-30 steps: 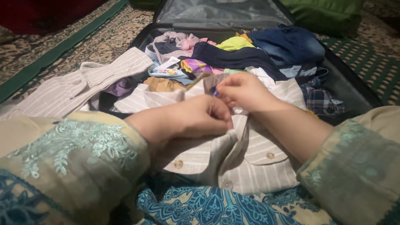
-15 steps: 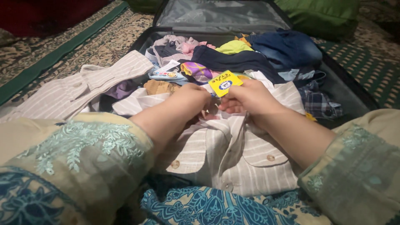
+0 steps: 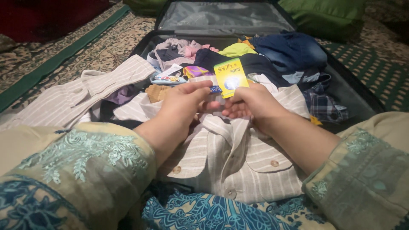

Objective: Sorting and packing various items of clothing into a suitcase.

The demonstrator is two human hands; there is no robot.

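My hands meet over a striped shirt (image 3: 238, 157) spread across my lap at the edge of an open suitcase (image 3: 358, 89): my right hand (image 3: 251, 102) pinches a yellow tag (image 3: 230, 77) upright above the collar, while my left hand (image 3: 183, 102) closes its fingertips on a small blue piece just beside it. The tag looks to be still tied to the shirt, which lies unfolded and, I judge, not yet packed. Jumbled clothes (image 3: 255, 55) fill the case; a second striped garment (image 3: 81, 91) trails onto the carpet (image 3: 64, 47)
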